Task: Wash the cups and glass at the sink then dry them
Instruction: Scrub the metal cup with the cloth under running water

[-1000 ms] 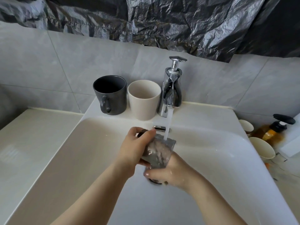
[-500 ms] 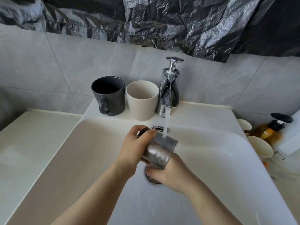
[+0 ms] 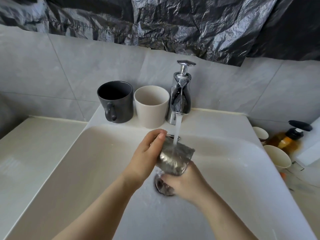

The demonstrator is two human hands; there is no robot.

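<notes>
One clear cylindrical glass [image 3: 173, 159], gripped by left hand [image 3: 145, 157] and right hand [image 3: 185, 183], is rinsed under the chrome tap [image 3: 180, 98] at twelve o'clock; tipping-out is probably required next.

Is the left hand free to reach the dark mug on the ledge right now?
Probably not straight away: the left hand grips the glass under the running water. Nothing stands between it and the dark mug, so after letting go the path looks clear.
</notes>
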